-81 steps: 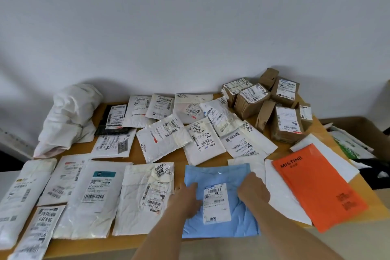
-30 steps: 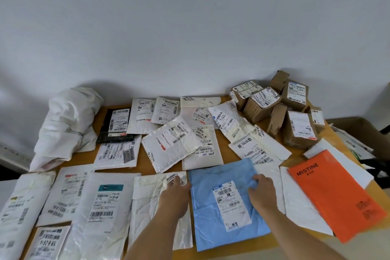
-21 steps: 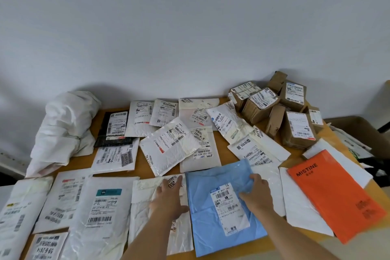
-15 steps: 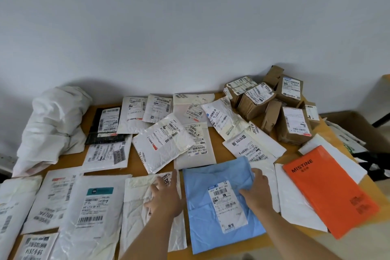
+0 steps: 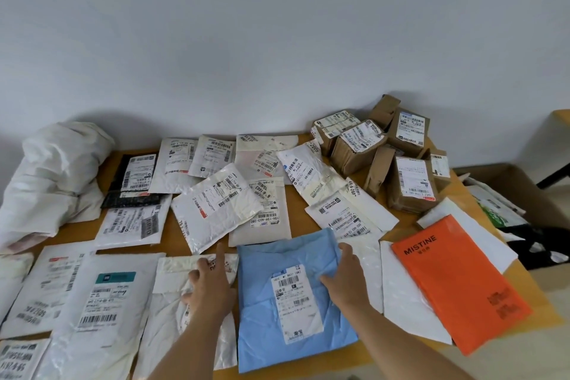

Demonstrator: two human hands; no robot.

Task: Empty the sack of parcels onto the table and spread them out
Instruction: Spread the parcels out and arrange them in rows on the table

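A crumpled white sack (image 5: 52,176) lies slumped at the table's far left corner. Several flat mailer parcels cover the wooden table (image 5: 303,219). My left hand (image 5: 211,284) rests flat, fingers spread, on a white bubble mailer (image 5: 172,315) near the front edge. My right hand (image 5: 347,278) presses on the right part of a light blue parcel (image 5: 277,259) beside it, fingers on its upper right corner. An orange parcel (image 5: 456,281) lies to the right, over white mailers.
Several brown cardboard boxes (image 5: 385,154) are piled at the far right corner against the wall. An open carton (image 5: 521,182) with bags stands beyond the table's right edge. White mailers (image 5: 92,296) hang over the near left edge.
My left hand has moved off the blue parcel onto the white bubble mailer to its left. The blue parcel has shifted slightly right and away, with my right hand staying on it.
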